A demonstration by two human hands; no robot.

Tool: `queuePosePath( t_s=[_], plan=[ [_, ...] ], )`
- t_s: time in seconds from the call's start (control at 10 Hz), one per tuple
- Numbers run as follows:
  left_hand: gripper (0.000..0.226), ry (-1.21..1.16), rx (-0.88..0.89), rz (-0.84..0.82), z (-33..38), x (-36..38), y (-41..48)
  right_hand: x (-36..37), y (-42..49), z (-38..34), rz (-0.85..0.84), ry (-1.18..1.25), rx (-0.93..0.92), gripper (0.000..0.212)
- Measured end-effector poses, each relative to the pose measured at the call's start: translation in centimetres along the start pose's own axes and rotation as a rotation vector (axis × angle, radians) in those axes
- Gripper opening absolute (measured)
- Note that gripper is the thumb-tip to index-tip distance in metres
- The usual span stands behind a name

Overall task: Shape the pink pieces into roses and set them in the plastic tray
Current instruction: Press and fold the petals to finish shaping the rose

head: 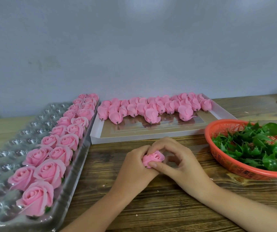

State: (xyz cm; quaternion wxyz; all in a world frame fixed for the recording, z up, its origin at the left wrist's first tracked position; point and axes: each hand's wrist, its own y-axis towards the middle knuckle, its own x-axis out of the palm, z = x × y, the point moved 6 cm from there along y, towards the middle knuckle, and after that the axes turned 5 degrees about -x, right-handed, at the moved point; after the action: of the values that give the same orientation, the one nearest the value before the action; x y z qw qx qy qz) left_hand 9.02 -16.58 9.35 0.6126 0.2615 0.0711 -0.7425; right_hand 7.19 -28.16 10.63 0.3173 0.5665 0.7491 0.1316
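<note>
Over the counter (151,206), the fingers of the left hand (137,163) and the right hand (176,158) curled round one half-formed pink rose (152,159), pinching its petals. Too hard a pinch would likely crease or tear the thin petals, or leave the bloom lopsided. At nine o'clock of the hands, the plastic tray (8,141) held two rows of finished roses (50,169) along its right side. At twelve o'clock a white box (134,136) held unshaped pink pieces (151,108). At three o'clock a red basket (231,166) held green leaves (251,144).
</note>
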Motion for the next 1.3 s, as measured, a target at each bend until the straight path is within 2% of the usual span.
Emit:
queuePosePath(
  t_s=[0.1,0.2,0.3,0.4,0.6,0.8,0.9,1.0,1.1,1.2,1.3],
  plan=[
    [0.009,-0.007,0.005,-0.011,0.2,-0.2,0.0,0.1,0.1,-0.3,-0.004,-0.058,-0.045,0.018],
    [0.019,0.013,0.002,-0.012,0.2,-0.3,0.1,-0.2,0.0,-0.5,0.045,-0.101,-0.064,0.03],
    [0.04,0.024,-0.022,0.0,0.3,-0.5,0.1,-0.5,-0.1,-1.2,0.099,-0.119,-0.13,0.021],
    [0.038,0.02,-0.039,-0.058,0.7,-0.1,0.0,-0.3,-0.1,-1.8,0.088,-0.133,-0.181,0.009],
    [0.038,0.058,-0.055,-0.135,0.8,0.4,0.0,-0.1,-0.2,-2.1,0.061,-0.091,-0.172,0.002],
    [0.037,0.037,-0.04,-0.127,0.4,0.4,0.3,-0.2,0.0,-2.1,0.068,-0.166,-0.168,0.011],
    [0.035,0.051,-0.044,-0.136,0.2,0.4,0.2,-0.3,-0.1,-2.3,0.081,-0.187,-0.19,0.007],
    [0.041,-0.121,-0.104,-0.083,-0.4,-0.1,-0.1,-0.1,-0.1,-2.3,0.067,-0.203,-0.184,0.004],
    [0.044,-0.115,-0.153,-0.087,0.0,0.1,-0.5,-0.1,-0.1,-2.0,0.055,-0.182,-0.152,0.005],
    [0.039,-0.104,-0.165,-0.052,-0.9,0.0,-0.2,-0.3,-0.1,-2.1,0.073,-0.11,-0.143,0.015],
    [0.03,0.015,-0.054,-0.088,0.0,0.5,0.2,-0.3,0.0,-2.2,0.093,-0.082,-0.137,0.012]
  ],
)
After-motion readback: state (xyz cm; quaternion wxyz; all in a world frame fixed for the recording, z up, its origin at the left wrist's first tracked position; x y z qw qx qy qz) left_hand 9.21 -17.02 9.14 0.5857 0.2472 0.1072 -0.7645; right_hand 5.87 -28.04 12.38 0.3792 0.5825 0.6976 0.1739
